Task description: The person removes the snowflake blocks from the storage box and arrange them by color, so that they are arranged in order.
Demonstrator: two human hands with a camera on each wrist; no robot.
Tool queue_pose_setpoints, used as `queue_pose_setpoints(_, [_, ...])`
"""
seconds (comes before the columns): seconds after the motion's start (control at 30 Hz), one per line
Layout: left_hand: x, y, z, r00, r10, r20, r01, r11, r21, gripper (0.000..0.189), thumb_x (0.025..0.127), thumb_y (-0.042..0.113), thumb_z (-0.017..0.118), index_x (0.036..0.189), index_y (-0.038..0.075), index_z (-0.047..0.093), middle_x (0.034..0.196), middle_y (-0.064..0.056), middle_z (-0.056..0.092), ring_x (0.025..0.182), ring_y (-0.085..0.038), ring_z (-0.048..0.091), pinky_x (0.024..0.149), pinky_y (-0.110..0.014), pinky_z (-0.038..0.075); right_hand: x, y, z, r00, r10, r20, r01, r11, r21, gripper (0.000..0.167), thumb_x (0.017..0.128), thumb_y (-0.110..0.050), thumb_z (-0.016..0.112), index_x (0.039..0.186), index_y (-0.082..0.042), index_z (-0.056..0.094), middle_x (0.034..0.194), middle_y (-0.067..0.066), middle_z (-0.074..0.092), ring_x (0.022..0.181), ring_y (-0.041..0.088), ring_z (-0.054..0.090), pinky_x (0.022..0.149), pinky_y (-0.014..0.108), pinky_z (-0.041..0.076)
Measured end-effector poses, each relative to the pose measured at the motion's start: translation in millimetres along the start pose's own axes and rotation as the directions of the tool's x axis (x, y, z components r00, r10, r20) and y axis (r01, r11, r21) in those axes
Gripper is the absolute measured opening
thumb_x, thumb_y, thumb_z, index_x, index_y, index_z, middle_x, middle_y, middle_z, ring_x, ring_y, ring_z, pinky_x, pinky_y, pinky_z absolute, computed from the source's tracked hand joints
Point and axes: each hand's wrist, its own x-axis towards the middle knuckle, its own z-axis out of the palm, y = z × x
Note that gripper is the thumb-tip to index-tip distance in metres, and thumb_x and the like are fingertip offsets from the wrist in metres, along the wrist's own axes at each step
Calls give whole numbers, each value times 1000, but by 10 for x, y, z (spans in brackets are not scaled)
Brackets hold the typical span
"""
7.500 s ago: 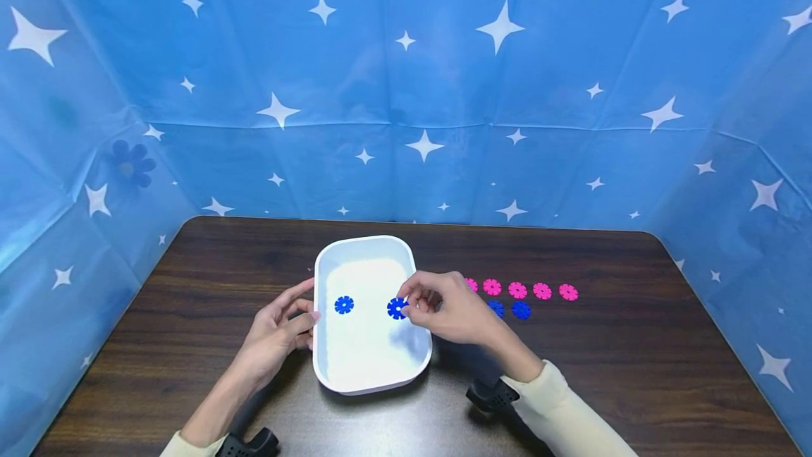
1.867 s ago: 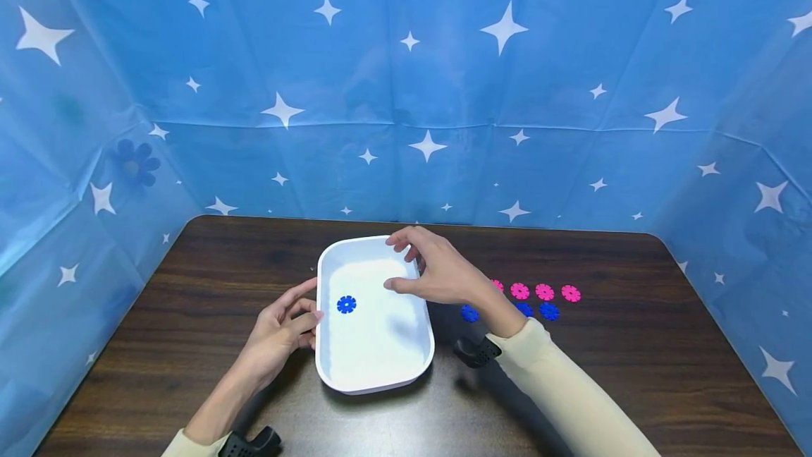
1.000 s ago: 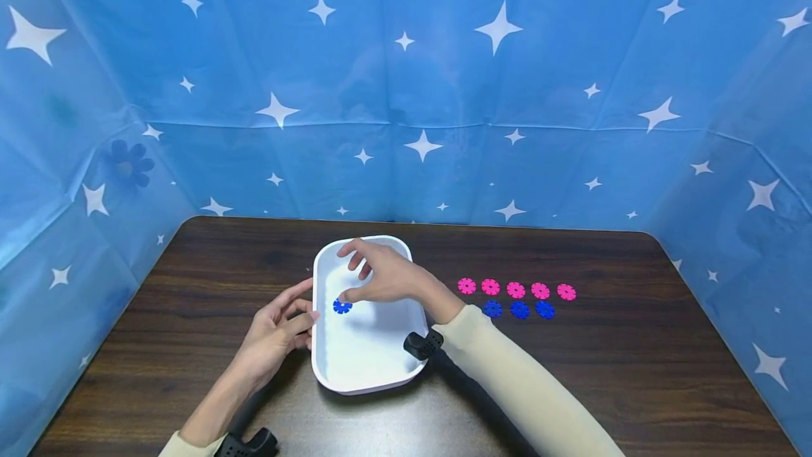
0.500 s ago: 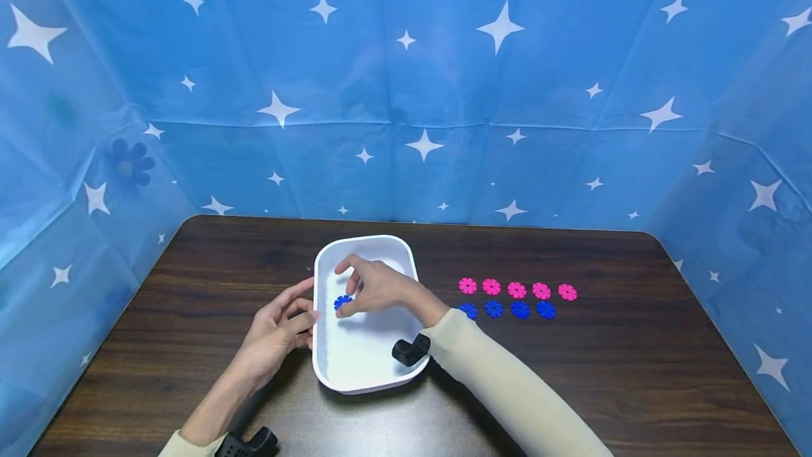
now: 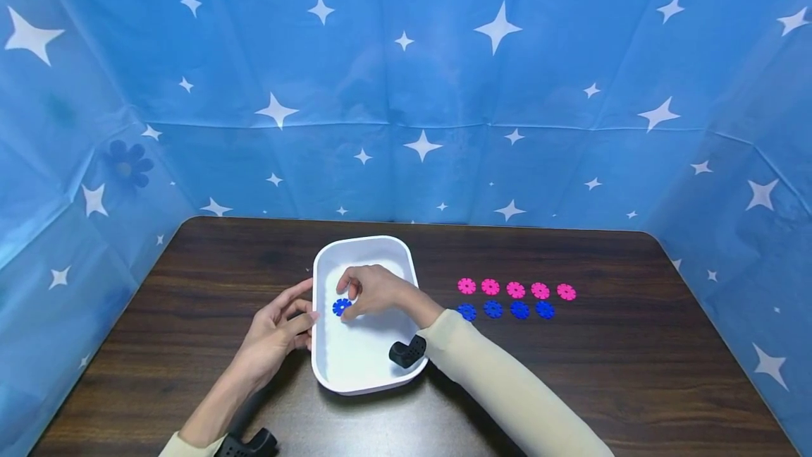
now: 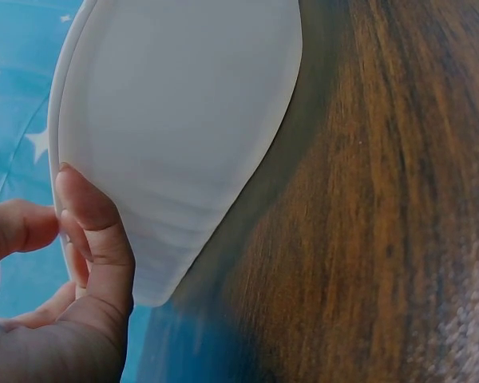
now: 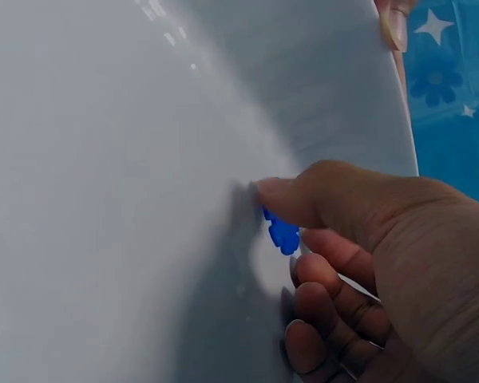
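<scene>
A single blue notched interlocking disc (image 5: 342,307) is inside the white tray (image 5: 371,381), near its left wall. My right hand (image 5: 378,289) reaches over the tray and pinches this disc between thumb and forefinger. In the right wrist view the thumb covers part of the blue disc (image 7: 284,233), and the other fingers curl behind it. My left hand (image 5: 274,326) holds the tray's left rim. Its thumb lies on the rim and its fingers spread along the outer side; the left wrist view shows the left hand (image 6: 80,271) at the tray's edge.
Right of the tray, several pink notched discs (image 5: 516,290) lie in a row on the dark wooden table (image 5: 634,365). Several blue notched discs (image 5: 519,310) form a second row nearer to me. A blue star-patterned curtain (image 5: 406,90) surrounds the table's back and sides.
Earlier my right hand held another blue disc at the tray's right; that disc has left the tray. The hand has since come left to the remaining disc and closed on it. Left hand unchanged.
</scene>
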Motion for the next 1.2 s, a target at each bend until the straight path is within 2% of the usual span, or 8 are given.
queue_pose_setpoints(0.37, [-1,8,-11,1000,-13,0,13,1000,-2,64,100,4,58,158,15,35,111,-7,54,81,-14,63,72,-29,61,16,-8,14,1000,-13,-8,13,1000,-10,25,79,-16,88,98,-14,70,82,-5,58,74,6,50,71,19,40])
queue_pose_setpoints(0.57, [-5,-6,-10,1000,2,-1,-2,1000,-16,63,99,3,59,157,14,36,110,-7,55,78,-11,62,70,-28,61,10,-15,4,998,-57,-20,56,998,-21,27,80,-12,86,99,-12,67,83,-3,60,73,5,50,70,18,41])
queue_pose_setpoints(0.7, [-3,-10,-9,1000,6,-1,-6,1000,-19,63,98,3,59,157,13,37,110,-8,55,78,-11,62,69,-27,60,-6,-37,-17,998,-59,-20,58,997,-45,27,82,-11,85,101,-10,66,80,-5,58,70,5,50,67,18,41])
queue_pose_setpoints(1.03, [8,-7,-6,1000,-13,-5,13,1000,-27,63,98,2,59,157,14,37,111,-8,55,76,-11,62,68,-27,60,-40,-80,-82,997,-72,-25,70,996,-58,10,91,-13,76,98,-10,70,75,-7,61,66,4,51,63,16,40])
queue_pose_setpoints(1.2, [-4,8,1,1000,-13,-9,13,1000,-23,64,98,2,59,157,14,37,110,-7,55,77,-11,62,69,-27,60,-105,-102,-175,992,-117,-44,114,992,-58,6,92,-12,73,96,-8,74,75,-6,64,66,3,51,63,16,40])
